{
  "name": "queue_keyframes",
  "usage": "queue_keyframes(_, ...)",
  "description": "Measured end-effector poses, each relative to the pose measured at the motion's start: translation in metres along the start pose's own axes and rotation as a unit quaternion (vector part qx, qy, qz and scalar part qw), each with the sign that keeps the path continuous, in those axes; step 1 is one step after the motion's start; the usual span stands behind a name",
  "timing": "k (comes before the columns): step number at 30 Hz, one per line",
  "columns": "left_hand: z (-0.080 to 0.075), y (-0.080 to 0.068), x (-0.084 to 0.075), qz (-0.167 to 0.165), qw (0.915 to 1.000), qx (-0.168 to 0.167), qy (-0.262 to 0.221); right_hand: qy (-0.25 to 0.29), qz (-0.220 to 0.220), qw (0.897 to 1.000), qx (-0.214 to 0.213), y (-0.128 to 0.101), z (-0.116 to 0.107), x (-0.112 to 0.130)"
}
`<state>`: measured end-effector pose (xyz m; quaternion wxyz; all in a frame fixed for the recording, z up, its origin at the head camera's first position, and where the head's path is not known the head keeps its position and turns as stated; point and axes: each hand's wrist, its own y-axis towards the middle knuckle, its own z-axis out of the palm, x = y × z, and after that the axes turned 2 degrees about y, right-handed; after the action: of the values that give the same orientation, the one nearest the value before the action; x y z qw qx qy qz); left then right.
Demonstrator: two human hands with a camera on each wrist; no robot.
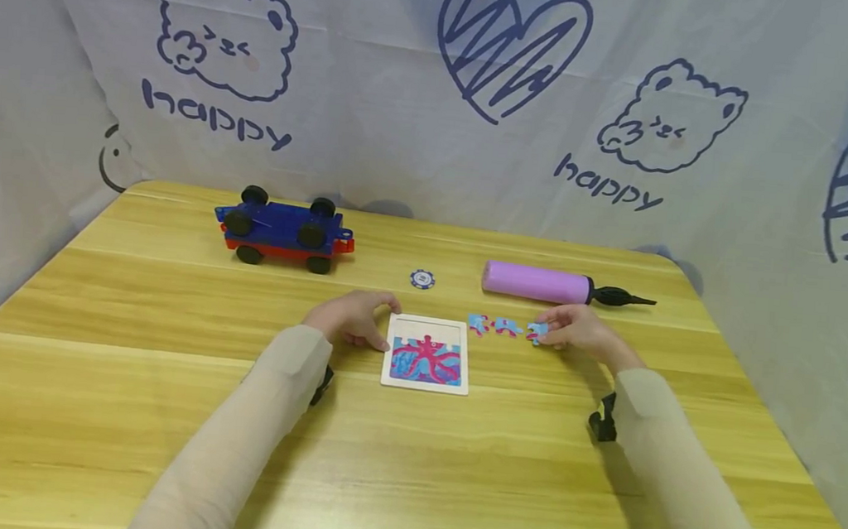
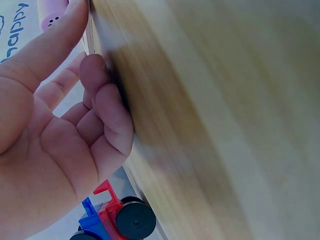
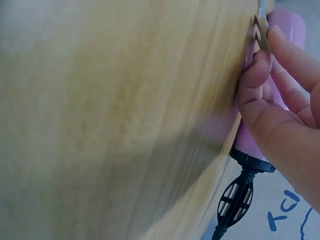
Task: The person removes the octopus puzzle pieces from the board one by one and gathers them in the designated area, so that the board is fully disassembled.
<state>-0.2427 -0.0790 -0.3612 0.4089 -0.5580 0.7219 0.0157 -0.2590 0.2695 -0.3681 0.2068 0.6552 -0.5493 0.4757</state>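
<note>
Now right hand (image 1: 582, 330) pinches puzzle piece (image 1: 536, 332); lying flat.

We list a wooden table (image 1: 158, 410) bearing: a puzzle tray (image 1: 428, 354) beside our left fingertips; three loose puzzle pieces (image 1: 506, 327), the rightmost at our right fingertips; beyond these, a poker chip (image 1: 422, 278), a pink air pump (image 1: 538, 283) and a blue-red toy car (image 1: 282, 231).

Beige long sleeves (image 1: 246, 433); black, seemingly strapped devices (image 1: 604, 418) at both wrists.
</note>
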Motion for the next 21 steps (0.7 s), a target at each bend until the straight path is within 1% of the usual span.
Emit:
queue_keyframes(7, -0.0002, 0.0007, -0.0002, 0.003, 1.0, 0.003, 0.004, -0.023, -0.008, 1.0, -0.011, 0.0039, 0.0017, -0.0017)
queue_keyframes(14, -0.0002, 0.001, 0.0001, -0.002, 1.0, 0.002, -0.004, -0.038, -0.003, 0.999, -0.029, 0.0057, 0.0056, 0.0012)
queue_keyframes(21, -0.0003, -0.0004, 0.0001, 0.007, 1.0, 0.001, 0.006, -0.043, -0.007, 0.999, -0.031, 0.0061, 0.0062, 0.0002)
